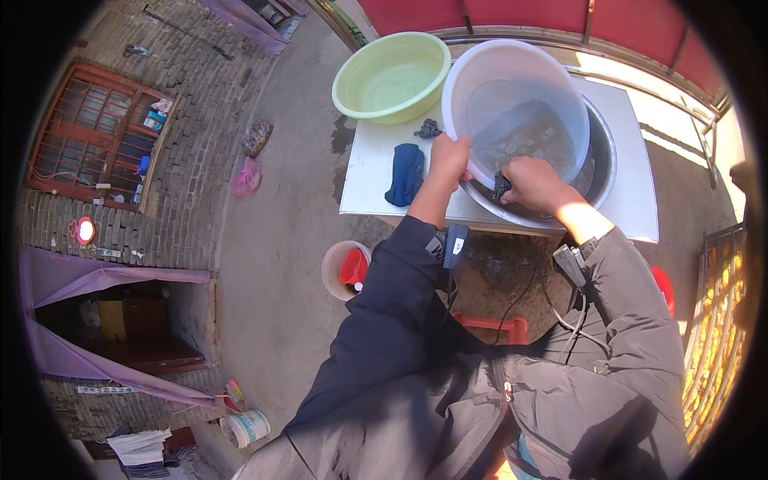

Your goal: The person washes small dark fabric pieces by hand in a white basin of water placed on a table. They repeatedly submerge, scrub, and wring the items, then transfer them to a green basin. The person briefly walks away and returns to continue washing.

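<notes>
A translucent white plastic basin [510,63] is tilted towards me over a wide metal basin [605,141] on a white table [636,186]. My left hand [449,159] grips the white basin's near left rim. Pinched in my right hand [537,183] is a dark mesh scrubber [501,185], pressed at the near edge of the same basin. Greyish liquid seems to lie low inside it; how deep is unclear. Left of my left hand rest a folded dark blue cloth [406,174] and a second dark scrubber [428,128].
A light green basin [396,115] overhangs the table's far left corner. On the concrete floor stand a white bucket [331,270] holding a red scoop [354,266], and a red plastic stool [516,329] under the table. Cables hang from devices at both wrists.
</notes>
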Demonstrator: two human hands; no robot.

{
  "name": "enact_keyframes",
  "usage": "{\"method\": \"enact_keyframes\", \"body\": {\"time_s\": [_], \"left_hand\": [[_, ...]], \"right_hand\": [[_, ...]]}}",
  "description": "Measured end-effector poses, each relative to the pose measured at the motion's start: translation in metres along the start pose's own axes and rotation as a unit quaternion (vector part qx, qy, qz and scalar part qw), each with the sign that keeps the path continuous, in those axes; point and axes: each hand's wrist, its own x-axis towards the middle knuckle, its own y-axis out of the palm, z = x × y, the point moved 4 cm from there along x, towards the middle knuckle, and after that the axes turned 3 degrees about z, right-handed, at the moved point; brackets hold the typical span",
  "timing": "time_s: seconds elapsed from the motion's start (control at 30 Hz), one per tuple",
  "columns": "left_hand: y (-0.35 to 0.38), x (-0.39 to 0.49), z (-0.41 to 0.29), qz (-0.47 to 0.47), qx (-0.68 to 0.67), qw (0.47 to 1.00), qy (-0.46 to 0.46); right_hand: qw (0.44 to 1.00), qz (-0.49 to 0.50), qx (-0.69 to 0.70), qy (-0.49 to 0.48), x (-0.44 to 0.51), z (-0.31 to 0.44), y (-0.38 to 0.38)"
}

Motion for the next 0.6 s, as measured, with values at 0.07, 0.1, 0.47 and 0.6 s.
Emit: {"method": "enact_keyframes", "body": {"time_s": [0.07, 0.1, 0.47, 0.6], "left_hand": [[-0.001, 0.000, 0.000, 0.018, 0.003, 1.000, -0.002], [-0.002, 0.001, -0.001, 0.021, 0.001, 1.000, 0.004], [0.003, -0.007, -0.005, 0.020, -0.020, 1.000, 0.003], [0.003, -0.011, -0.008, 0.011, -0.007, 1.000, -0.014]], "right_hand": [[0.997, 0.043, -0.052, 0.042, -0.010, -0.018, 0.006], [0.994, 0.044, -0.087, 0.046, -0.016, -0.027, 0.006], [0.994, 0.099, -0.019, 0.051, 0.001, -0.067, 0.015], [0.990, 0.081, 0.116, 0.017, 0.043, -0.036, 0.026]]}}
